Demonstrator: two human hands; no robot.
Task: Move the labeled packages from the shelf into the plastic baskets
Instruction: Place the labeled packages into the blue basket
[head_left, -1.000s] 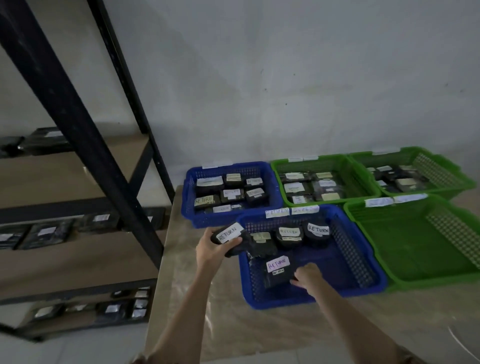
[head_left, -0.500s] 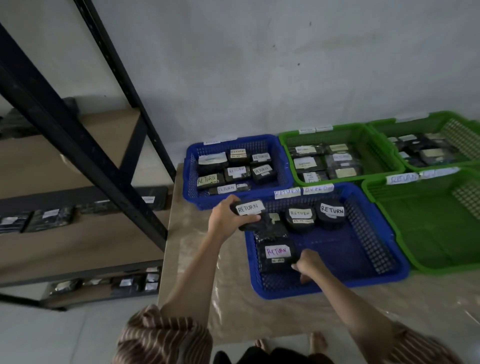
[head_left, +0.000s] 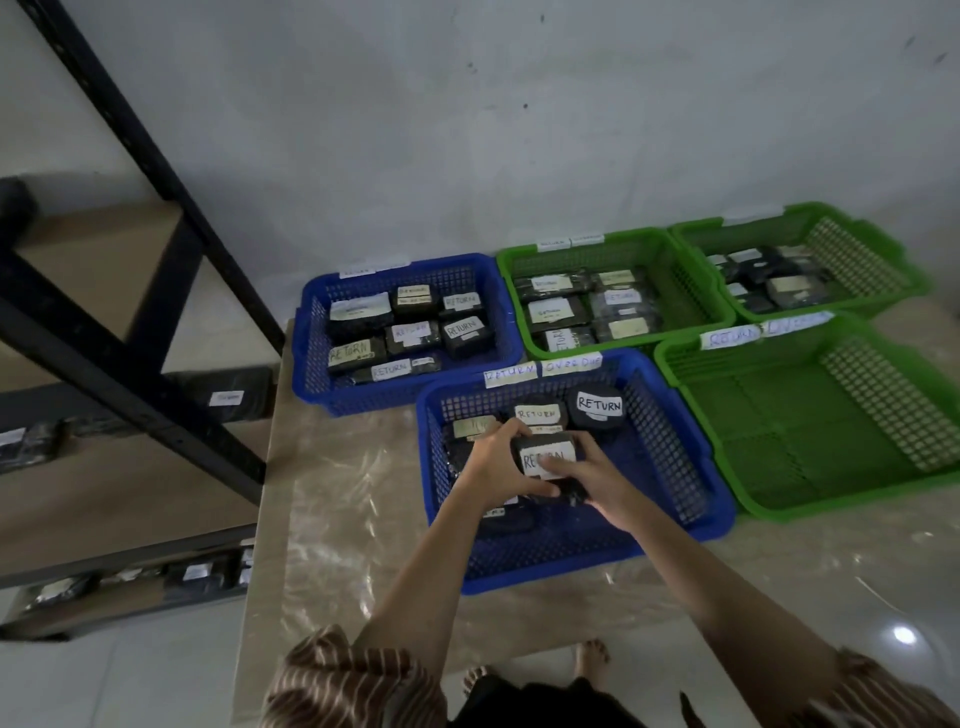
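A small black wrapped package with a white "RETURN" label (head_left: 546, 458) is gripped by both hands, left (head_left: 497, 466) and right (head_left: 582, 474), just above the near blue plastic mesh basket (head_left: 670, 441), so if it's dropped carelessly, the packages underneath could get knocked askew.

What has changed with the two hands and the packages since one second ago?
The left hand carried its RETURN package from the basket's left edge into the near blue basket. The right hand left the lower package and now grips this one too. The other baskets kept their contents.
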